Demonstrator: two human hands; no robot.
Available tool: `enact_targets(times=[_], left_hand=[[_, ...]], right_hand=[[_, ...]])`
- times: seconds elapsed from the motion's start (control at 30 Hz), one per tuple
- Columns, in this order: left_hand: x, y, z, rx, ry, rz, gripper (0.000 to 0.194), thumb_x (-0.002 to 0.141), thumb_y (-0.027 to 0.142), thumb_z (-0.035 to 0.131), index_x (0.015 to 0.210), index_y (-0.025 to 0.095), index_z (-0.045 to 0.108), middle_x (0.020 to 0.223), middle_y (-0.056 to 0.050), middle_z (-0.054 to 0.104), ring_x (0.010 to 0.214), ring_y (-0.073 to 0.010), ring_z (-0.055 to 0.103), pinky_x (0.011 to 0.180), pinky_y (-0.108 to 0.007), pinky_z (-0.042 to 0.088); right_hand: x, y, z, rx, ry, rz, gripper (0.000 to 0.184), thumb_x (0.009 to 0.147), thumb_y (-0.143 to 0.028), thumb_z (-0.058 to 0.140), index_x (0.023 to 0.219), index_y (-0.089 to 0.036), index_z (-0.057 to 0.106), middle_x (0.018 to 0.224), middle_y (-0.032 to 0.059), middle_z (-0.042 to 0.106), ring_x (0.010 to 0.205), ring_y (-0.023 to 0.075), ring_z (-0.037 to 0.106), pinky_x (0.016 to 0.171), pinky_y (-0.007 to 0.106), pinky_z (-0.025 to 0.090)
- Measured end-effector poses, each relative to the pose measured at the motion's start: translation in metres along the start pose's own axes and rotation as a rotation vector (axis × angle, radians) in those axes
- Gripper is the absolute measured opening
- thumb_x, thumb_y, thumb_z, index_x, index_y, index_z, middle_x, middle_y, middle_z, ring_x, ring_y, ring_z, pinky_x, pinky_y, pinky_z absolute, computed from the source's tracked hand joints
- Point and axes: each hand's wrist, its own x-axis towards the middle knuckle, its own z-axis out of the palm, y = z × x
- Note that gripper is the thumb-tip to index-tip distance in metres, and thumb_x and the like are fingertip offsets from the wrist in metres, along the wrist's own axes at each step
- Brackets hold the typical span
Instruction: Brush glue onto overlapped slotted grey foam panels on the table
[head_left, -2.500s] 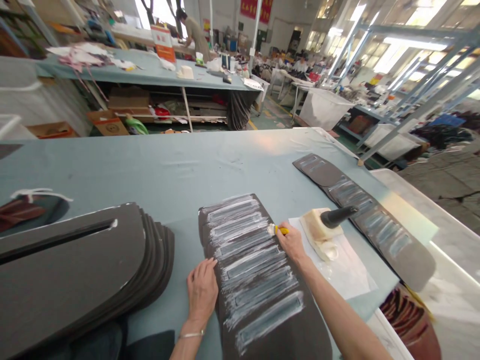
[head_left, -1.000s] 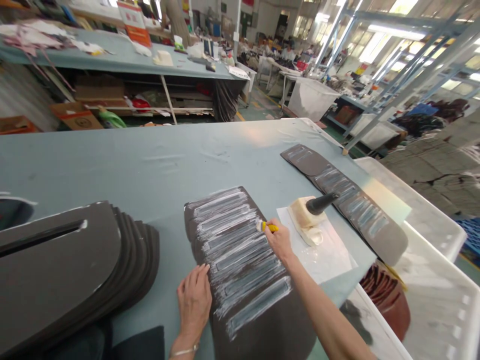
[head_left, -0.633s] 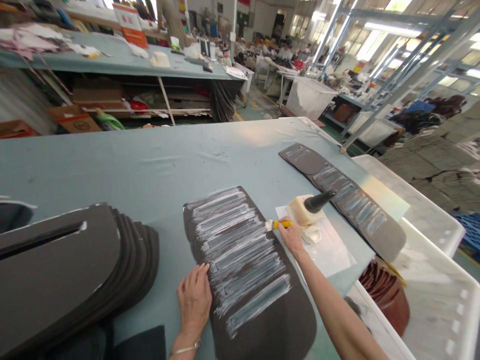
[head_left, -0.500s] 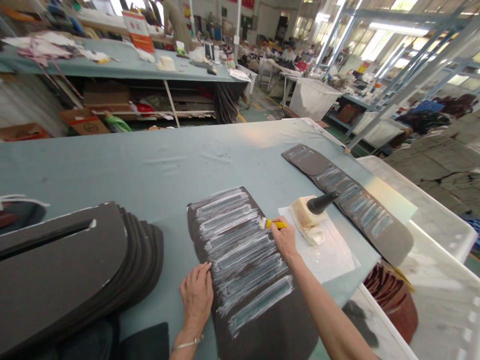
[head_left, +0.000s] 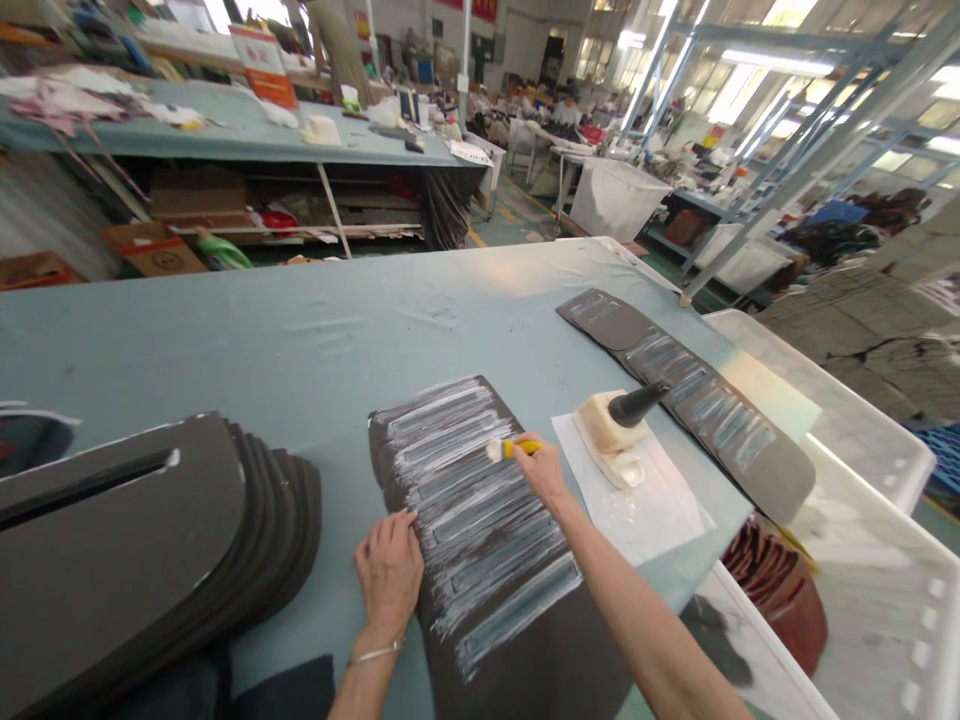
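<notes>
My right hand (head_left: 541,472) is shut on a small yellow-handled brush (head_left: 511,449), whose white-loaded bristles touch a dark foam panel (head_left: 491,590). White adhesive streaks cover that panel around its long recessed slots. My left hand (head_left: 389,572) lies flat at the panel's left edge, with the fingertips on it. To the right, on a white paper sheet (head_left: 637,510), sits a cream-crusted glue container (head_left: 604,425) with a black conical tip. A second dark panel (head_left: 682,400), also streaked, lies beyond it.
A stack of dark slotted panels (head_left: 127,540) lies at the left on the blue-grey table (head_left: 300,340). A white plastic bin (head_left: 847,600) with brown pieces (head_left: 780,590) stands at the right edge. Another cluttered table (head_left: 225,130) and co-workers stand further off.
My right hand and the brush have moved left across the panel. My left hand has shifted only slightly. The camera view has swung a little with my head.
</notes>
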Motion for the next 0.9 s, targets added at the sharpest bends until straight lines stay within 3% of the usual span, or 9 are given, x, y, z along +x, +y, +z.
enact_targets(times=[0.1, 0.23, 0.37, 0.57, 0.67, 0.83, 0.9], left_hand=[[0.003, 0.000, -0.001, -0.038, -0.027, -0.047, 0.025, 0.087, 0.019, 0.041, 0.104, 0.023, 0.060, 0.109, -0.007, 0.063, 0.106, -0.0233, 0.053, 0.091, -0.040, 0.035], [0.004, -0.012, -0.006, -0.216, -0.050, -0.130, 0.029, 0.088, 0.018, 0.037, 0.108, 0.023, 0.058, 0.110, -0.006, 0.063, 0.105, -0.0206, 0.055, 0.091, -0.039, 0.039], [-0.022, -0.017, -0.019, -0.267, -0.045, -0.110, 0.027, 0.089, 0.019, 0.037, 0.107, 0.022, 0.058, 0.109, -0.006, 0.062, 0.106, -0.0194, 0.055, 0.091, -0.037, 0.040], [-0.071, 0.004, -0.022, -0.103, -0.118, 0.056, 0.026, 0.089, 0.019, 0.043, 0.111, 0.020, 0.058, 0.115, -0.008, 0.062, 0.112, -0.0205, 0.053, 0.096, -0.038, 0.036], [-0.078, 0.008, -0.017, -0.033, -0.101, 0.073, 0.027, 0.089, 0.018, 0.043, 0.111, 0.020, 0.058, 0.115, -0.008, 0.063, 0.113, -0.0219, 0.053, 0.095, -0.040, 0.035], [-0.076, 0.006, -0.013, -0.040, -0.087, 0.058, 0.025, 0.089, 0.019, 0.045, 0.110, 0.021, 0.058, 0.115, -0.008, 0.063, 0.114, -0.0226, 0.053, 0.096, -0.041, 0.035], [-0.075, 0.005, -0.013, -0.070, -0.082, 0.037, 0.025, 0.089, 0.020, 0.044, 0.110, 0.022, 0.058, 0.115, -0.008, 0.063, 0.114, -0.0233, 0.052, 0.096, -0.042, 0.035]], right_hand=[[0.017, 0.020, -0.028, -0.096, 0.066, 0.059, 0.021, 0.076, -0.030, 0.048, 0.078, -0.020, 0.066, 0.065, 0.0002, 0.062, 0.057, 0.0141, 0.052, 0.057, 0.024, 0.039], [-0.001, 0.006, -0.032, -0.058, 0.079, 0.061, 0.019, 0.078, -0.030, 0.049, 0.080, -0.019, 0.065, 0.064, -0.0009, 0.059, 0.056, 0.0131, 0.049, 0.057, 0.024, 0.037], [-0.053, -0.032, -0.015, 0.091, -0.043, -0.001, 0.015, 0.081, -0.025, 0.049, 0.080, -0.019, 0.063, 0.070, -0.0005, 0.061, 0.061, 0.0125, 0.052, 0.060, 0.023, 0.039], [-0.125, -0.078, 0.029, 0.216, -0.294, -0.177, 0.015, 0.083, -0.022, 0.050, 0.087, -0.020, 0.065, 0.082, 0.0023, 0.066, 0.074, 0.0139, 0.059, 0.072, 0.023, 0.044], [-0.120, -0.063, 0.023, 0.158, -0.303, -0.203, 0.016, 0.084, -0.023, 0.050, 0.087, -0.021, 0.066, 0.082, 0.0025, 0.066, 0.075, 0.0142, 0.060, 0.072, 0.023, 0.044], [-0.071, 0.003, -0.044, -0.008, -0.066, -0.006, 0.019, 0.082, -0.032, 0.051, 0.080, -0.019, 0.066, 0.072, 0.0019, 0.063, 0.062, 0.0144, 0.055, 0.061, 0.025, 0.042], [-0.058, 0.019, -0.064, -0.029, 0.002, 0.075, 0.020, 0.081, -0.034, 0.053, 0.078, -0.018, 0.065, 0.066, 0.0001, 0.060, 0.056, 0.0135, 0.052, 0.056, 0.025, 0.039]])
